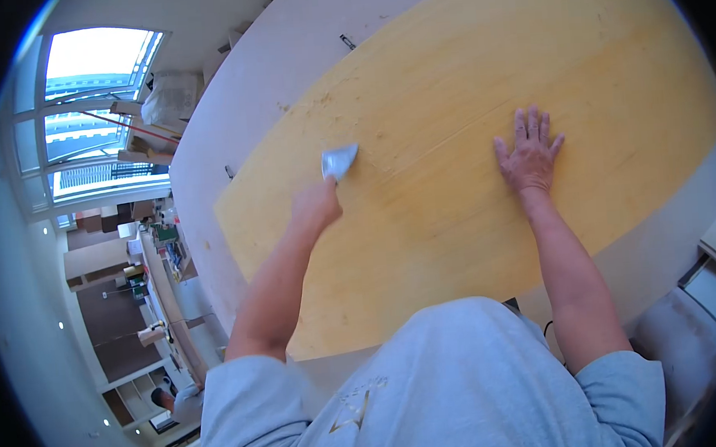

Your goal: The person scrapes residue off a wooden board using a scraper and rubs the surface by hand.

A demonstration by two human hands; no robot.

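Note:
My left hand (pixel 316 205) is closed around the handle of a putty knife (pixel 339 161), whose wide metal blade points away from me over a large yellow sheet (pixel 424 228). The handle is mostly hidden in my fist. Whether the blade touches the surface, I cannot tell. Small crumbs and shavings (pixel 318 103) lie on the sheet beyond the blade, with a few thin scratch lines to its right. My right hand (pixel 529 160) rests flat on the sheet, fingers spread, holding nothing.
Under the yellow sheet is a large pale tabletop (pixel 228 108). Two small dark metal pieces, one a clip-like fitting (pixel 348 41), sit near the sheet's far edge. At left are windows (pixel 97 116), a cluttered workbench (pixel 161 285) and another person (pixel 180 401).

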